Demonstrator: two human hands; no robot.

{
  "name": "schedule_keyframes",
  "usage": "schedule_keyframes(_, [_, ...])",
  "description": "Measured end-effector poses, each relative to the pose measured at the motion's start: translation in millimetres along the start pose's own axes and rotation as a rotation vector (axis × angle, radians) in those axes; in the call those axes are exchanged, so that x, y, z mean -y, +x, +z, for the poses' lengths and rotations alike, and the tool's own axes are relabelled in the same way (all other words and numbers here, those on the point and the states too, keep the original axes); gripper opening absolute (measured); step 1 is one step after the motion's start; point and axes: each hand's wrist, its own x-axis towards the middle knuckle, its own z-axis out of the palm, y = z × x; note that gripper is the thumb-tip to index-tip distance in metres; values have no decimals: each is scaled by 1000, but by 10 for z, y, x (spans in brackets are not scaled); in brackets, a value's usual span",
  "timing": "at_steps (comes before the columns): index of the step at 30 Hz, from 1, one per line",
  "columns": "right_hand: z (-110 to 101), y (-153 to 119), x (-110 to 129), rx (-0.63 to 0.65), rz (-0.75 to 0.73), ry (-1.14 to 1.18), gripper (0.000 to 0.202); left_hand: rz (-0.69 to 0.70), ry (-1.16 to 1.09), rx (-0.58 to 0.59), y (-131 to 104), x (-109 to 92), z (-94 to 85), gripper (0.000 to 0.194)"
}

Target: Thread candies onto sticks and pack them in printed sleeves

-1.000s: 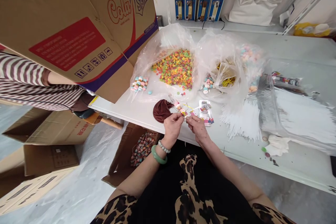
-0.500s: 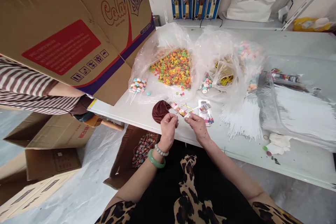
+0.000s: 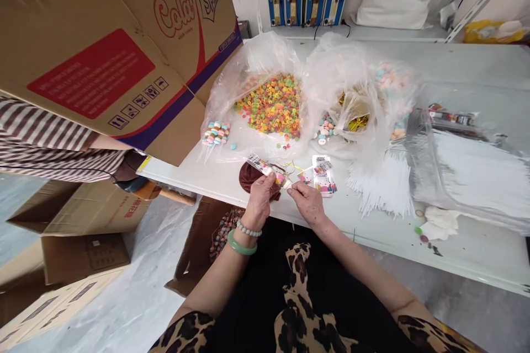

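Note:
A small printed candy packet (image 3: 258, 164) with pink, white and yellow pieces is held between my hands above the table's front edge. My left hand (image 3: 260, 196) is closed on its middle, thumb on top. The fingers of my right hand (image 3: 307, 202) pinch its lower right end. Under the packet and my left hand lies a dark brown cloth-like thing (image 3: 247, 175). Just behind my right hand are a yellow twist tie (image 3: 295, 166) and a stack of printed cards (image 3: 324, 176).
Bags of colourful candy rings (image 3: 275, 105) and gold ties (image 3: 357, 123) stand behind. White sticks (image 3: 385, 185) lie right. A big carton (image 3: 124, 22) leans in from the left, beside a person's striped sleeve (image 3: 41, 127). An open box (image 3: 186, 253) sits below.
My left hand has moved from beside the packet onto it. The packet's printed end now points up and left. My right hand has shifted slightly left.

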Motion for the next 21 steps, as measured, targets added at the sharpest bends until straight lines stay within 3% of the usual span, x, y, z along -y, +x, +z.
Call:
schedule_keyframes(4, [-5,-20,29,-79,-55,-185,26,16,91,20,-48,-1,-8,50])
schedule_keyframes(9, [-1,-57,34,-87,-218,-351,34,13,187,38,-90,48,-12,45])
schedule_keyframes(14, [2,-71,35,-66,-333,-423,29,-18,109,86,-122,129,12,45])
schedule_keyframes(17, [-26,-58,35,-12,-278,-300,28,-120,-26,142,-111,112,-12,45])
schedule_keyframes(21, [-37,-15,10,44,-75,-14,32,-155,-106,166,-60,39,-75,44])
